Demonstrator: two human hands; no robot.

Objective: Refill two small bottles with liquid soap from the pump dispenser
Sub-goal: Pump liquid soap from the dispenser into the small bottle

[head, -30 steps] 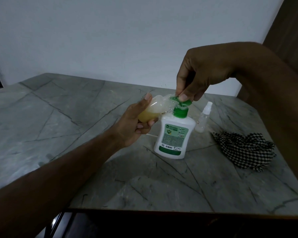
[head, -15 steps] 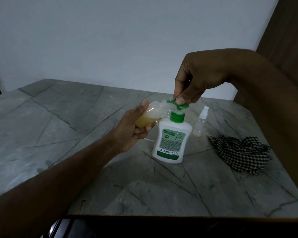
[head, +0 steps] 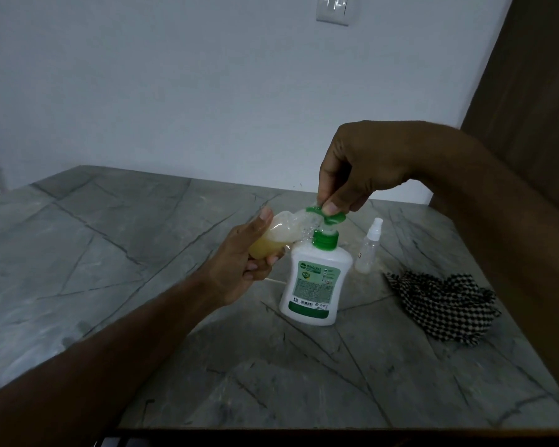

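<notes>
A white pump dispenser (head: 313,279) with a green collar and green pump head (head: 328,216) stands on the grey marble table (head: 110,269). My right hand (head: 355,169) comes from above, its thumb and fingers pinching the pump head. My left hand (head: 242,256) grips a small clear bottle (head: 281,235), tilted with its mouth at the pump's spout; yellowish soap fills its lower part. A second small clear spray bottle (head: 370,246) with a white top stands upright just right of the dispenser.
A crumpled black-and-white checked cloth (head: 442,304) lies on the table to the right. A white wall with a switch plate (head: 333,9) is behind. A brown door (head: 530,91) is at the far right. The table's front edge runs along the bottom.
The pump head has risen from its pressed-down position, my right hand still on it. The camera view has tilted up a little. The left hand keeps the bottle at the spout.
</notes>
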